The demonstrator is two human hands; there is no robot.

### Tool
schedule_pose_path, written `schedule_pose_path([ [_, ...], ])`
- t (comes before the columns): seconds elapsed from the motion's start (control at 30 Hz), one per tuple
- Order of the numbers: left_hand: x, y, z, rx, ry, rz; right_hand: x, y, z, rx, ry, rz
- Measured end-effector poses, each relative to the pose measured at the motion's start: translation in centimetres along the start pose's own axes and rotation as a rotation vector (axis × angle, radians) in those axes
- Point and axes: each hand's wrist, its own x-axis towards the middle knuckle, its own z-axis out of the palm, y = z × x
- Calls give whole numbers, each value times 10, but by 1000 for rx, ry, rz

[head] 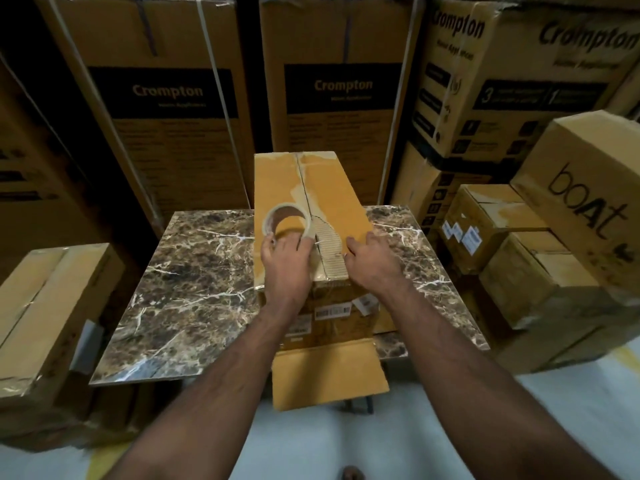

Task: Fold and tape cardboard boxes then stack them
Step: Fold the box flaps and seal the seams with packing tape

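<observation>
your left hand (285,261) grips the tape roll (289,220) on top of the cardboard box (332,188), which stands on the marble-patterned desk (194,271). your right hand (372,259) lies beside it, fingers flat on the box top, just right of the centre seam where the outer paper is torn away.
</observation>
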Motion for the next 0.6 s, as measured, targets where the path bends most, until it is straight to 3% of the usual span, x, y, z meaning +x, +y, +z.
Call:
schedule_pose_path([
  [0.1,5,-37,-6,-22,16,-3,-21,-41,-3,-65,2,62],
  [0.17,16,-66,-16,46,-17,-40,-34,-70,-2,-75,49,2],
  [0.2,23,-76,-22,81,-25,-103,-35,-78,0,-30,91,-63],
  [0.33,37,-65,-33,54,53,-375,-1,-74,-6,421,4,-239],
  [0.4,27,-41,-29,92,36,-339,25,-57,-5,282,59,-239],
  [0.5,0,0,-10,123,9,-272,42,-34,12,126,-1,-151],
  [0.6,-14,7,3,194,68,-228,45,-42,26,17,57,-155],
])
